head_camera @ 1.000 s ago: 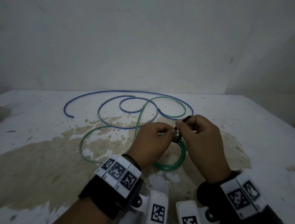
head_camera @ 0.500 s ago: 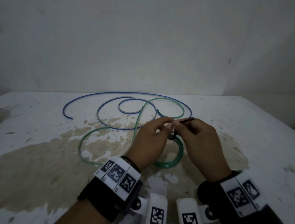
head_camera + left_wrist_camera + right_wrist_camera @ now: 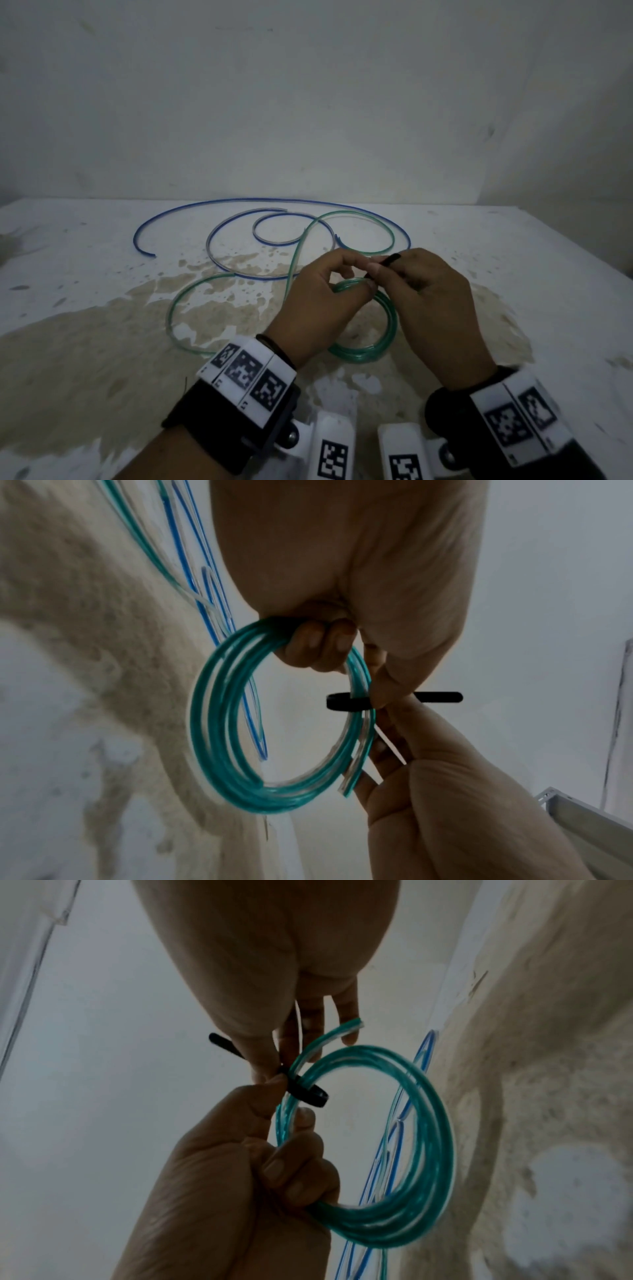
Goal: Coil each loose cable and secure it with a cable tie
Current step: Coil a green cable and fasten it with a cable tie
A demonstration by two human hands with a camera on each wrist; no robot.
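the left hand [image 3: 317, 305] held the green coil [image 3: 240, 750] just above the counter [image 3: 548, 281], its lower fingers [image 3: 322, 642] curled around the bundled turns while thumb and forefinger pinched the strands beside the tie. the right hand [image 3: 435, 305] pinched the free tail of the black cable tie [image 3: 346, 702] between thumb and forefinger, its other fingers [image 3: 342, 1010] extended and relaxed behind the coil. the tie already looped the turns next to the cut end of the cable [image 3: 349, 1024]; whether its tail had passed through the head could not be told. to do this step well, the left pinch probably needed to sit tight against the tie so that no turn sprang out, and the tail was best drawn straight away from the coil, with the short cut end kept inside the loop. farther back, the uncoiled run of the green cable [image 3: 359, 217] and the loose blue cable [image 3: 239, 202] lay in open curves on the counter, not yet coiled.
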